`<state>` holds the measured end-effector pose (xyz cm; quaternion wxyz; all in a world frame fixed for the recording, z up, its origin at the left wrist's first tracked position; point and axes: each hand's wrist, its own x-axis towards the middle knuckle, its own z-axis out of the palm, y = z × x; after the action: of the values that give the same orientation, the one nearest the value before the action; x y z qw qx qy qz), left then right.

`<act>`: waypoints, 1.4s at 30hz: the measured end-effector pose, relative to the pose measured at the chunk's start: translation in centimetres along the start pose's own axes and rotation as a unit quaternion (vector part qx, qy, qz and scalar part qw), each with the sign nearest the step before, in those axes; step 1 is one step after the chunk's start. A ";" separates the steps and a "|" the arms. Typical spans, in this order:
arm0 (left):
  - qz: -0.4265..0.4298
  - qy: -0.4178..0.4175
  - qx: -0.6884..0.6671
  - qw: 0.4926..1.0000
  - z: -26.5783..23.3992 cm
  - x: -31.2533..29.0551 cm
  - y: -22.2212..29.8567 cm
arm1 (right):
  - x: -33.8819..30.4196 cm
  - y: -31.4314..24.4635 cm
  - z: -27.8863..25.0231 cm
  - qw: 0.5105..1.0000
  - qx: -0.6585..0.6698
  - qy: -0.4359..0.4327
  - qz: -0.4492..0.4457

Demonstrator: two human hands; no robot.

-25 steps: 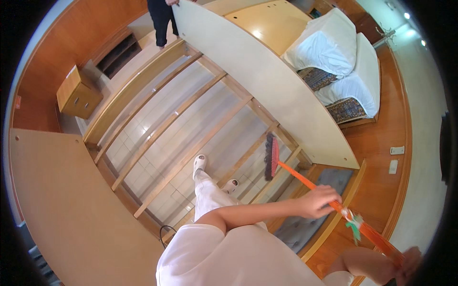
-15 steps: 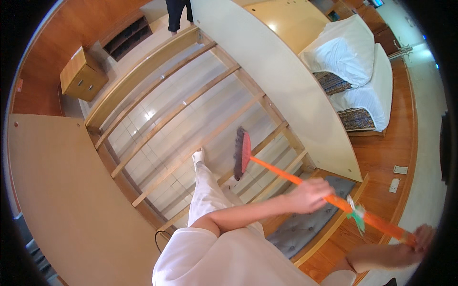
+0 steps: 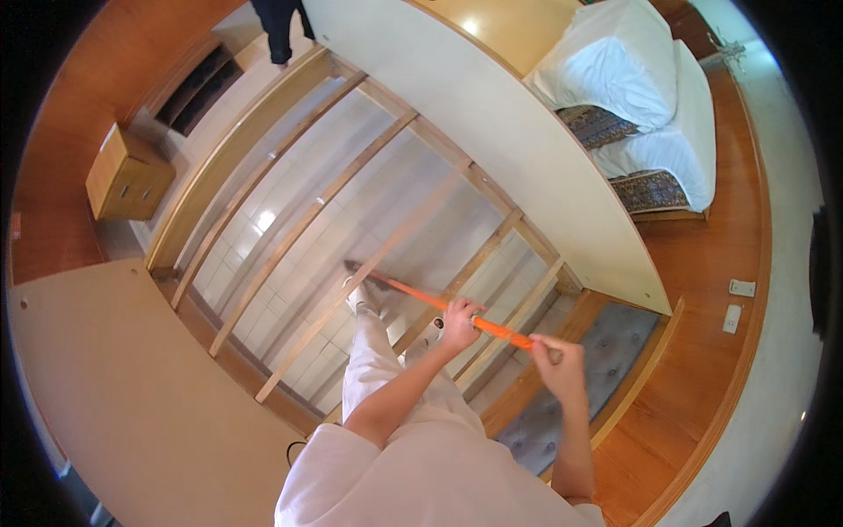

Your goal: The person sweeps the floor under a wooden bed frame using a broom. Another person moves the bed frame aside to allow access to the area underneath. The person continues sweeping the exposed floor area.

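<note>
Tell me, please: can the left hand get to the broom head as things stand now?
Probably not. The left hand grips the orange broom handle partway along, and the broom head lies far down by the wooden slats. Nothing blocks it; the head is simply beyond arm's reach.

There are no boxes, packs, labels, signs or screens to see here. Nothing in the room has a sticker or a sign on it, and no screen shows anywhere.
</note>
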<state>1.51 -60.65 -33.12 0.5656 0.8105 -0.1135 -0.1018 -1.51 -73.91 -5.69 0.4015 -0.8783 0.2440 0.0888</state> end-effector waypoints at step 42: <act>0.033 0.004 -0.161 0.986 8.7 7.8 -1.9 | 2.9 3.5 7.1 0.953 0.011 0.264 -0.148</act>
<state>6.51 -70.09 -38.14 0.6920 0.7053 -0.1198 -0.0967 -0.49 -71.55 -13.70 0.3410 -0.8922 0.2093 -0.2095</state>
